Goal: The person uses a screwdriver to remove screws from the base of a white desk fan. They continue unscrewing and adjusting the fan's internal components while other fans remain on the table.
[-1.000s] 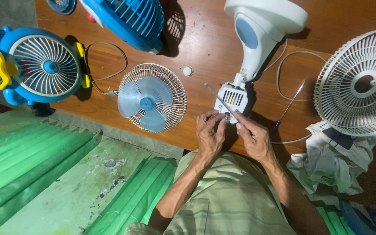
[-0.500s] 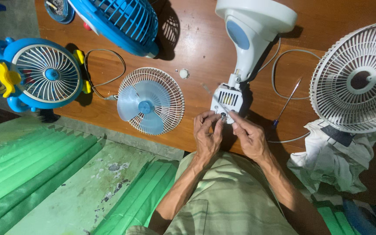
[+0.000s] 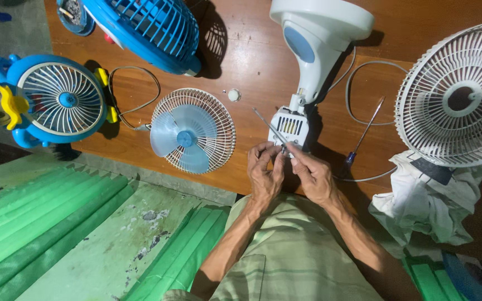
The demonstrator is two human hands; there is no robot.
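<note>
A white and blue fan body (image 3: pixel 313 39) lies on the wooden table (image 3: pixel 252 61), its white vented motor housing (image 3: pixel 289 126) pointing toward me. My right hand (image 3: pixel 313 175) grips a thin metal tool (image 3: pixel 270 129) whose shaft slants up-left across the housing. My left hand (image 3: pixel 264 174) is curled just below the housing, fingertips meeting the right hand's; what it pinches is hidden. A small fan with pale blue blades and a white grille (image 3: pixel 192 131) lies left of my hands.
A screwdriver with a dark handle (image 3: pixel 361 139) and a grey cable (image 3: pixel 358 95) lie to the right. A large white fan grille (image 3: pixel 457 95) rests over a white cloth (image 3: pixel 425 203). A blue toy-shaped fan (image 3: pixel 57 100), a blue fan housing (image 3: pixel 152 28) and a small white cap (image 3: pixel 234 95) sit left.
My hands have dropped slightly from the motor housing toward the table edge, and the thin tool now slants up across the housing. The view shifted a little.
</note>
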